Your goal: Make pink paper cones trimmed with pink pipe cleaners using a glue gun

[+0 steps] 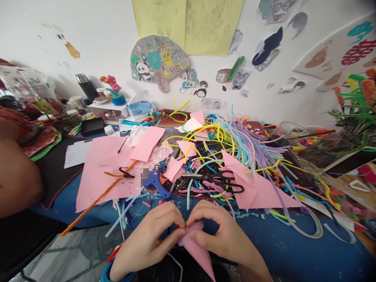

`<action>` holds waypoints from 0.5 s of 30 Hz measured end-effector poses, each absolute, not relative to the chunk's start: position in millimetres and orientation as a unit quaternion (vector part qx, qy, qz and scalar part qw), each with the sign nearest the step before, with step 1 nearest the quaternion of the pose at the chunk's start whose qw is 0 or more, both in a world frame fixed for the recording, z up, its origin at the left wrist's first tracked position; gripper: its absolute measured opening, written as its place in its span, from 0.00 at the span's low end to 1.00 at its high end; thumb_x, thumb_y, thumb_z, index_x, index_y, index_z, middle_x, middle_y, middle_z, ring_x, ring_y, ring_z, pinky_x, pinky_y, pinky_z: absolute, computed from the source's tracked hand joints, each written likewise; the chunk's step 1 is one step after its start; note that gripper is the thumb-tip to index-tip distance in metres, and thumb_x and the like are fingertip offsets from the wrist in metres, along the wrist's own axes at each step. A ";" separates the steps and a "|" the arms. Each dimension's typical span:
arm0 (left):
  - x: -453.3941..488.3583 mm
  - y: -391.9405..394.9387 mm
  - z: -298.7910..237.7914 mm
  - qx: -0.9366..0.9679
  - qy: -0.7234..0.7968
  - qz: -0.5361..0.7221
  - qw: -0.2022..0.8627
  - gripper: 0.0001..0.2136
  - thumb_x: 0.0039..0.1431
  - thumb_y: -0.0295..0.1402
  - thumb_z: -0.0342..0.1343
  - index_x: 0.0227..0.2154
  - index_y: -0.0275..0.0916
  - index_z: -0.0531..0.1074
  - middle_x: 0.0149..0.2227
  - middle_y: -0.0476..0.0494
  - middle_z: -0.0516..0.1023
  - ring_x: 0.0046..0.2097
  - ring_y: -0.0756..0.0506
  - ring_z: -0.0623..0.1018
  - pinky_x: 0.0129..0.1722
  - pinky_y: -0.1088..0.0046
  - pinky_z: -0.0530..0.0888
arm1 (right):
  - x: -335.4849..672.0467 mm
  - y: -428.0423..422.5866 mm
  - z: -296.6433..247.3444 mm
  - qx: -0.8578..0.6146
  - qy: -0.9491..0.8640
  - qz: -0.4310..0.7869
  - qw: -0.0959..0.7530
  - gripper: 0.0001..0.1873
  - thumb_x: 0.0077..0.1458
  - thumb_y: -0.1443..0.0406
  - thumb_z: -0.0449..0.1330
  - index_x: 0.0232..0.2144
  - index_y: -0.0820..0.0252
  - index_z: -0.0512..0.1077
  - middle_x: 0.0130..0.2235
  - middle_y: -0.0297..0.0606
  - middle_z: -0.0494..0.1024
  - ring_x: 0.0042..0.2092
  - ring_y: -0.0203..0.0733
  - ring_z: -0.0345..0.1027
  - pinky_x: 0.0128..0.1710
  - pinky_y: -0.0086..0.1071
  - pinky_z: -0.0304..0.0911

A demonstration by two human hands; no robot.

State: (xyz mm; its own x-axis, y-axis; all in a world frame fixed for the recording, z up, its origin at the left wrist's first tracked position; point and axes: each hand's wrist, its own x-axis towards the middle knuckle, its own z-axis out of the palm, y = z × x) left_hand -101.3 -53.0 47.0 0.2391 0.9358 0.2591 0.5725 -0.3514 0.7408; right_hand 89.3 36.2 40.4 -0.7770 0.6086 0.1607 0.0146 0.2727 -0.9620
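Observation:
Both my hands meet at the near edge of the blue table (293, 246). My left hand (152, 235) and my right hand (219, 231) are closed, pinching a pink pipe cleaner (192, 229) against a folded pink paper cone (202, 256) whose tip points down toward me. Just beyond my hands lie a blue glue gun (157, 183) and black scissors (223, 181).
Pink paper sheets (102, 172) and a tangle of coloured pipe cleaners (243, 145) cover the table. An orange pipe cleaner (96, 201) slants left. Another person's arm (14, 172) is at the far left. Boxes, a flask and stickers stand along the wall.

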 end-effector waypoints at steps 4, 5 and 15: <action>-101.8 -53.6 44.6 0.755 0.514 0.335 0.230 0.04 0.64 0.26 0.52 0.35 0.42 0.68 0.33 0.45 0.76 0.35 0.45 0.74 0.35 0.70 0.71 | 85.5 34.2 41.1 -0.233 -0.772 0.543 0.235 0.09 0.50 0.73 0.64 0.30 0.54 0.78 0.30 0.32 0.77 0.34 0.41 0.68 0.38 0.33 0.60; -101.7 -53.4 44.1 0.759 0.513 0.334 0.223 0.04 0.64 0.26 0.51 0.35 0.42 0.68 0.33 0.44 0.76 0.35 0.45 0.74 0.35 0.70 0.71 | 85.1 33.5 40.8 -0.233 -0.773 0.544 0.230 0.09 0.50 0.74 0.64 0.29 0.54 0.77 0.30 0.31 0.77 0.34 0.41 0.67 0.37 0.33 0.60; -99.4 -57.2 21.5 0.657 0.468 0.537 0.246 0.13 0.69 0.39 0.41 0.30 0.44 0.63 0.27 0.44 0.68 0.31 0.43 0.70 0.34 0.62 0.71 | 83.5 33.0 37.1 -0.239 -0.756 0.571 0.214 0.11 0.48 0.77 0.59 0.24 0.56 0.71 0.28 0.30 0.72 0.32 0.37 0.64 0.33 0.30 0.58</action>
